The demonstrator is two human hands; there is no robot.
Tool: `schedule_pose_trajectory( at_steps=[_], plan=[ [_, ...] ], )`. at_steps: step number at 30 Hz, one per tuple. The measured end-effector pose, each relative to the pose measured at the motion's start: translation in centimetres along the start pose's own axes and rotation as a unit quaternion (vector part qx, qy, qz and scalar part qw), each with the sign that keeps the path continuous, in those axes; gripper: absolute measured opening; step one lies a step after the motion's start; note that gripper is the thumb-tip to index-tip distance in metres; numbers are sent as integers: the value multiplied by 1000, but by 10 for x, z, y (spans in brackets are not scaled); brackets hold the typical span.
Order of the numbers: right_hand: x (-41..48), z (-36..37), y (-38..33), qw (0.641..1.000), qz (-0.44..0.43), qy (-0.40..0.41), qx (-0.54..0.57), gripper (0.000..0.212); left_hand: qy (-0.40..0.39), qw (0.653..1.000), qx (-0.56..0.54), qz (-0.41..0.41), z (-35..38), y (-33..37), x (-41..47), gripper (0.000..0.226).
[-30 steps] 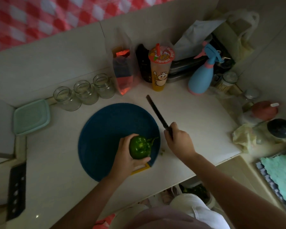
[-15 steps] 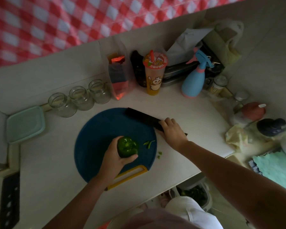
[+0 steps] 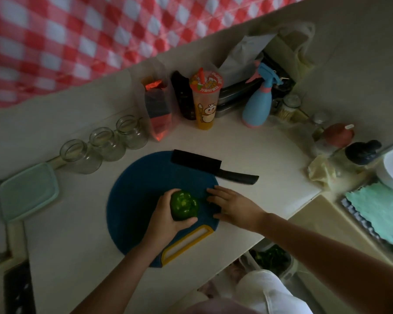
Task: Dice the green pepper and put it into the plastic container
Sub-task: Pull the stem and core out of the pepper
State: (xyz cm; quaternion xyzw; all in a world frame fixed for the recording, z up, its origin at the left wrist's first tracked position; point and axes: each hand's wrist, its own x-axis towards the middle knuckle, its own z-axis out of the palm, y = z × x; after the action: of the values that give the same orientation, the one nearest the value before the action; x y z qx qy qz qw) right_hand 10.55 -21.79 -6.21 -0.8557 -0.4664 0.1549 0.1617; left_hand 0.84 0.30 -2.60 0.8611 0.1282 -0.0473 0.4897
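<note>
Head view, sole view on record. A round blue cutting board (image 3: 136,200) with a yellow handle slot at its 5 o'clock edge lies on a pale counter (image 3: 247,146).

Green pepper (image 3: 183,205): whole, uncut, located on the right half of the board. The left hand (image 3: 168,219) is wrapped around it from the 7 o'clock side, fingers curled over the top and thumb under its near face; the grip is closed on the pepper.

Right hand (image 3: 233,206): flat, fingers spread and extended, palm down at the board's 3 o'clock edge, just beside the pepper at the pepper's 3 o'clock. It holds nothing. Whether its fingertips touch the pepper cannot be determined; a small green scrap shows just by them.

Knife (image 3: 210,166): black, lying free with the blade across the board's 1 o'clock rim and the handle out on the counter toward 3 o'clock. It sits at 12 o'clock from the right hand, apart from both hands.

Plastic container (image 3: 27,191): pale green, lidded, at the counter's far left, at 9 o'clock from the board and well apart from pepper and hands.

Three empty glass jars (image 3: 107,145) stand in a row at the board's 11 o'clock. A printed drink cup (image 3: 205,103) and a blue spray bottle (image 3: 258,105) stand against the back wall at 12 to 1 o'clock
</note>
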Motion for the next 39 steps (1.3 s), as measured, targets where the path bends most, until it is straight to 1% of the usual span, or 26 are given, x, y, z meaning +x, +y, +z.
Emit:
schedule_pose_trajectory(
  at_steps=[2, 5, 7, 9, 10, 11, 13, 14, 15, 17, 21, 23, 27, 29, 32, 33, 36, 37, 39],
  plan=[
    [-11, 5, -1, 999, 0, 41, 10, 50, -5, 1000, 4, 6, -1, -2, 0, 79],
    [-26, 7, -5, 995, -7, 101, 6, 51, -9, 1000, 2, 6, -2, -4, 1, 79],
    [-33, 8, -6, 993, -8, 122, 3, 48, -10, 1000, -3, 3, -1, -4, 1, 78],
    [-35, 9, -6, 992, 3, 128, 19, 36, -9, 1000, -4, 4, 0, -4, 2, 78],
    [-34, 10, -5, 991, 13, 129, 33, 34, -8, 1000, -3, 5, 0, -3, 2, 78],
    [-33, 10, -4, 991, 28, 122, 48, 37, -6, 1000, -1, 5, 0, -3, 3, 78],
    [-29, 7, -3, 991, 57, 96, 73, 52, -2, 1000, 2, 2, 2, -1, 5, 78],
    [-26, 5, -2, 992, 58, 81, 73, 59, 2, 1000, 4, 0, 4, 1, 6, 78],
    [-23, 3, -2, 994, 50, 74, 62, 60, 4, 1000, 7, -2, 6, 2, 6, 78],
    [-16, 1, -4, 994, 45, 80, 52, 53, 5, 1000, 17, -4, 10, 6, 7, 79],
    [6, -6, -11, 983, 107, 110, 102, 42, 14, 999, 37, -11, 14, 11, 8, 80],
    [16, -5, -13, 983, 116, 97, 103, 37, 23, 999, 35, -14, 15, 12, 7, 80],
    [24, -7, -12, 986, 115, 57, 111, 15, 30, 999, 31, -19, 17, 15, 4, 79],
    [21, -9, -8, 988, 108, 38, 108, 14, 32, 999, 26, -21, 18, 16, 3, 78],
    [11, -16, -2, 988, 68, 31, 132, 15, 38, 999, 25, -27, 21, 17, 2, 78],
    [8, -20, -2, 988, 63, 10, 142, 16, 40, 998, 31, -27, 22, 17, 1, 78],
    [2, -24, -1, 988, 47, -58, 132, 38, 44, 998, 45, -28, 25, 18, 1, 80],
    [1, -23, -1, 990, 37, -58, 127, 41, 45, 997, 46, -30, 25, 18, 1, 80],
    [-4, -19, 1, 991, 23, -33, 130, 36, 46, 997, 45, -35, 25, 18, 2, 80]
  ],
)
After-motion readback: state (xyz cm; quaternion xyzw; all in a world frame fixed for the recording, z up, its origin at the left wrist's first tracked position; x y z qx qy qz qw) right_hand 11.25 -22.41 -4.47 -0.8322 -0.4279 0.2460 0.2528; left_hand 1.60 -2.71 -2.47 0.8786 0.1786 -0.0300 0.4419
